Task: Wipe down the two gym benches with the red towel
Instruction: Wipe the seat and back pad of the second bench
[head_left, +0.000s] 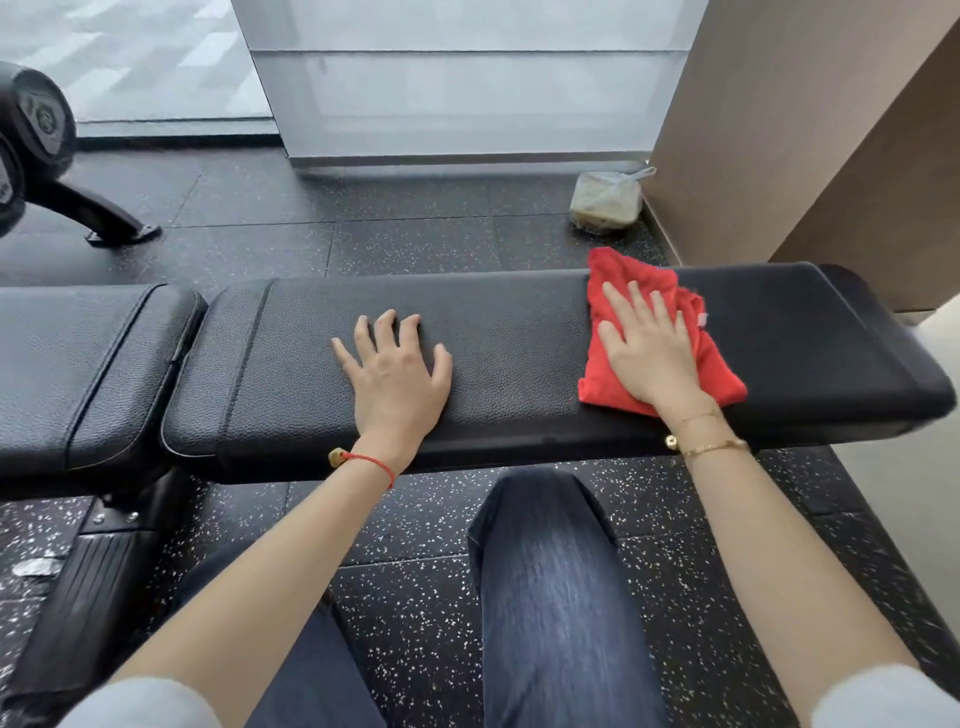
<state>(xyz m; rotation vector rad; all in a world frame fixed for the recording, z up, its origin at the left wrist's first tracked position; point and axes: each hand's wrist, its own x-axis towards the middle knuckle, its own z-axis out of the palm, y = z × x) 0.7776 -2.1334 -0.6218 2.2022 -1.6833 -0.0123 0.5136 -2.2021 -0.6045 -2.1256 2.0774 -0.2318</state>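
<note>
Writing: none readable.
Red towel (644, 291): lying crumpled right of centre on the long bench pad (493, 322), which is running left-right.
Right hand (649, 353): pressing flat on towel, fingers straight.
Left hand (395, 374): resting spread on bare pad.

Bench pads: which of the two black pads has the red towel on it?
The long pad on the right has it. The red towel lies near its right end under the right hand. The shorter pad on the left is bare.
</note>
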